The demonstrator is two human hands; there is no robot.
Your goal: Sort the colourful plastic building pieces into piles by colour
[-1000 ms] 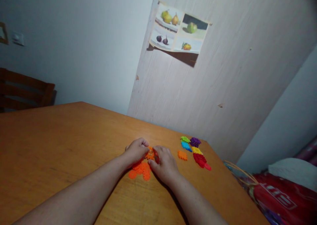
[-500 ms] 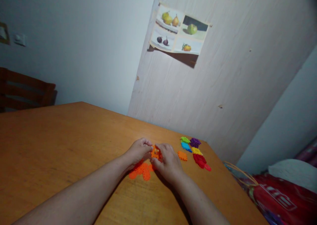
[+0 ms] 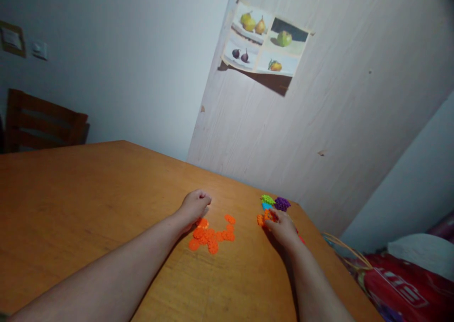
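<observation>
A flat heap of orange plastic toothed pieces [image 3: 212, 235] lies spread on the bare brown wooden table [image 3: 88, 194], near its far right corner. To the right of the heap, well apart from it, sit a small orange plastic cluster [image 3: 263, 217], a green toothed pile [image 3: 267, 199] and a purple toothed pile [image 3: 282, 204], close together.

The left hand [image 3: 194, 204] is curled into a fist, knuckles up, resting at the far left edge of the orange heap; what it encloses cannot be seen. The right hand [image 3: 284, 228] lies palm down, forearm stretched along the table's right side, fingers bent close together with their tips on the small orange cluster. Whether they grip it cannot be told.
</observation>
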